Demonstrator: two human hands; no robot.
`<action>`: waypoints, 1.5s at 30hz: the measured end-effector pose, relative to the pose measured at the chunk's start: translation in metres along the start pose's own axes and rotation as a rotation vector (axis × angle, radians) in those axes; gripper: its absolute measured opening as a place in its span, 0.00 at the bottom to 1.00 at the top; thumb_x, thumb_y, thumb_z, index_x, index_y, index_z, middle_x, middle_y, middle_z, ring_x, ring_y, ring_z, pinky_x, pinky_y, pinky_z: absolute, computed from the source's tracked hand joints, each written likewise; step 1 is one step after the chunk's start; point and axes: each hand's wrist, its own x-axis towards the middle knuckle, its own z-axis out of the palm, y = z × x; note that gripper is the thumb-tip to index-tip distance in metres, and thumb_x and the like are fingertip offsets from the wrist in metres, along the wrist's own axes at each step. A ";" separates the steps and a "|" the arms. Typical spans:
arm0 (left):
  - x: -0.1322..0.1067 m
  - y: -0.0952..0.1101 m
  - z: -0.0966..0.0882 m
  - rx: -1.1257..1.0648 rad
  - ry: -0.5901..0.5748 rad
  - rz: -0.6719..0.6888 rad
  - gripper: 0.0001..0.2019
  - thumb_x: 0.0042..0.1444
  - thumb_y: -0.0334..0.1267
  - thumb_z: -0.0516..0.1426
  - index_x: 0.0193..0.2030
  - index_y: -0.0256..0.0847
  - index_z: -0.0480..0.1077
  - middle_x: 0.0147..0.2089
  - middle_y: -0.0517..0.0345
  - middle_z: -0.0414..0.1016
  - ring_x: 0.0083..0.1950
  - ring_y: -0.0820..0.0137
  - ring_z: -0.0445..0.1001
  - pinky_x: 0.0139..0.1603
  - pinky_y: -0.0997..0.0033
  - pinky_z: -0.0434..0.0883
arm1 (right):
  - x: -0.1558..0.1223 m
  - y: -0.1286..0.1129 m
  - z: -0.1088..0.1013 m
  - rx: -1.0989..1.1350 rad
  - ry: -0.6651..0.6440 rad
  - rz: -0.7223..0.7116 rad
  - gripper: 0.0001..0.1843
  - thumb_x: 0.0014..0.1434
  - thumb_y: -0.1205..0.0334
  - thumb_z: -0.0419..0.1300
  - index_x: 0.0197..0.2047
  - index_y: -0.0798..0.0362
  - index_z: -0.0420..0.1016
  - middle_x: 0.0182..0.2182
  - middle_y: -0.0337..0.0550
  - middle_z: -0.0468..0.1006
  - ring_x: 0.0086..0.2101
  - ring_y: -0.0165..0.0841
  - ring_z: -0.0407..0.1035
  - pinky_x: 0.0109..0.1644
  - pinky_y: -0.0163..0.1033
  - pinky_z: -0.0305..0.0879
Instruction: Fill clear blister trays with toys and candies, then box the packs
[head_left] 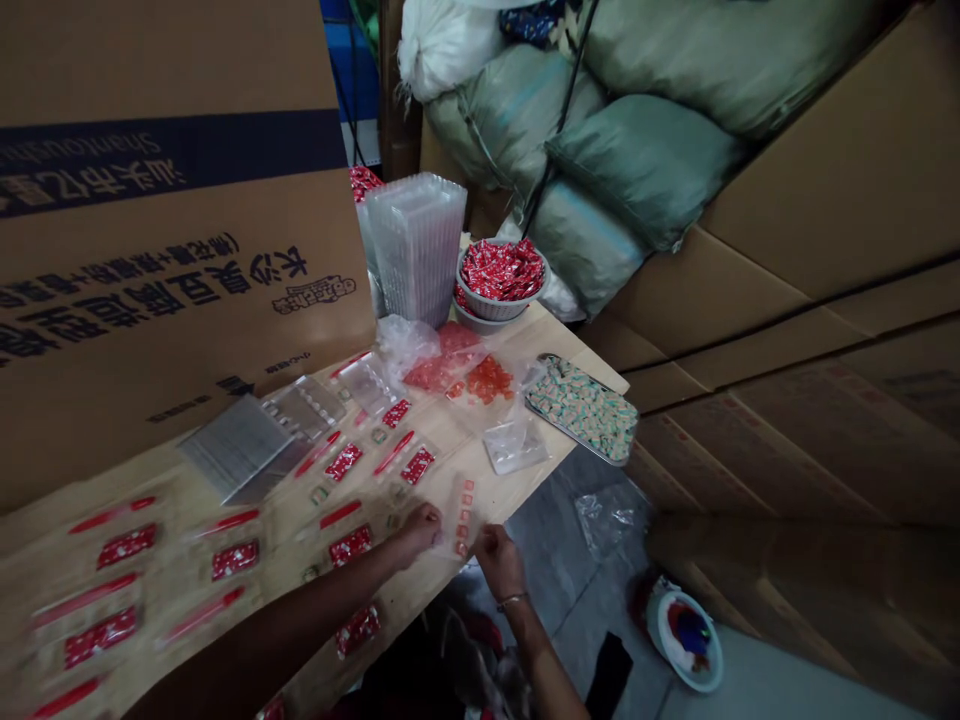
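Both my hands are at the table's near edge, on a clear plastic tray with small red pieces (463,518). My left hand (420,527) has its fingers curled on the tray's left side. My right hand (496,556) pinches its right side from below; a bracelet is on that wrist. Several filled clear trays with red packets and red sticks (346,462) lie in rows across the table to the left.
The cardboard-covered table (525,345) also holds a stack of empty clear trays (416,240), a basket of red packets (501,275), bags of orange-red candies (480,380), a tray of pale green pieces (585,408). Large cardboard boxes (150,200) and green sacks (645,150) surround it. A bowl (686,635) is on the floor.
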 end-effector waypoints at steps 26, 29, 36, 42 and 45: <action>-0.365 -0.157 -0.223 0.761 0.701 0.668 0.23 0.59 0.43 0.52 0.60 0.39 0.58 0.55 0.44 0.68 0.53 0.62 0.68 0.54 0.58 0.67 | -0.207 -0.098 0.202 -0.375 -0.504 -1.851 0.20 0.63 0.70 0.48 0.55 0.50 0.70 0.53 0.47 0.73 0.61 0.38 0.56 0.60 0.47 0.58; -0.415 -0.216 -0.251 1.087 0.777 0.818 0.27 0.58 0.50 0.52 0.61 0.41 0.57 0.58 0.41 0.65 0.58 0.59 0.64 0.57 0.55 0.64 | -0.257 -0.088 0.242 -0.348 -0.505 -1.876 0.19 0.62 0.72 0.48 0.54 0.53 0.70 0.51 0.49 0.74 0.60 0.40 0.56 0.58 0.47 0.61; -0.459 -0.308 -0.304 1.390 0.878 0.730 0.33 0.56 0.54 0.54 0.64 0.40 0.56 0.62 0.38 0.62 0.62 0.55 0.61 0.58 0.54 0.61 | -0.335 -0.071 0.315 -0.295 -0.629 -1.872 0.20 0.63 0.68 0.46 0.55 0.55 0.70 0.52 0.52 0.73 0.59 0.40 0.58 0.56 0.45 0.64; -0.466 -0.348 -0.311 1.422 1.106 0.804 0.21 0.60 0.43 0.54 0.59 0.40 0.62 0.54 0.43 0.71 0.55 0.61 0.68 0.54 0.59 0.65 | -0.357 -0.065 0.342 -0.322 -0.721 -1.878 0.21 0.62 0.66 0.48 0.57 0.56 0.68 0.53 0.54 0.71 0.58 0.42 0.58 0.55 0.47 0.65; -0.467 -0.352 -0.311 1.348 1.237 0.883 0.15 0.60 0.34 0.53 0.55 0.40 0.65 0.50 0.46 0.73 0.51 0.65 0.71 0.50 0.62 0.69 | -0.364 -0.068 0.347 -0.312 -0.772 -1.896 0.22 0.63 0.66 0.47 0.59 0.56 0.66 0.53 0.55 0.71 0.57 0.43 0.60 0.54 0.48 0.68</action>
